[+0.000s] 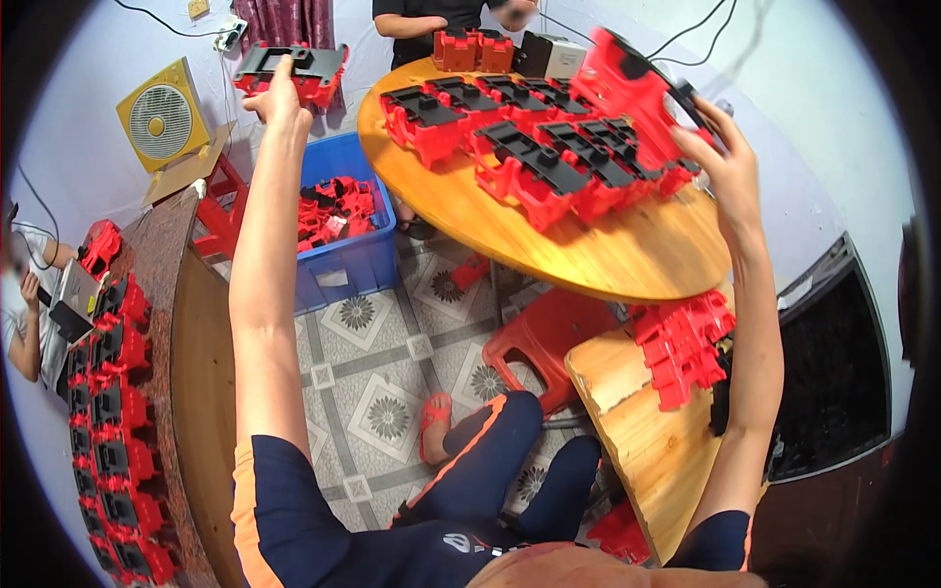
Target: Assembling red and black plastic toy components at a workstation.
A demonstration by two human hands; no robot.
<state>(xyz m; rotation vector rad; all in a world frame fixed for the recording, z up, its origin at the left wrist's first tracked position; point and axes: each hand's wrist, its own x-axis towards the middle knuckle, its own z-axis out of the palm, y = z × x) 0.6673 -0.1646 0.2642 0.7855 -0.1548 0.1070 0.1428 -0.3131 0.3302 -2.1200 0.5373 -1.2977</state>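
Observation:
My left hand [281,100], raised at the upper left, is closed on a red plastic part with a black top plate [316,65]. Its thumb lies over the black plate. At the upper right my right hand [727,162] grips the black edge of a second red-and-black plastic part [622,96], which is tilted and slightly blurred. That part is above rows of similar red-and-black parts [534,167] on the round wooden table [441,211].
A blue bin [343,269] of red parts stands by the table. More parts line the dark counter [162,294] at left; red pieces [681,348] lie on a wooden bench [637,421]. A red stool [554,338], a yellow fan [157,118] and two other people are around.

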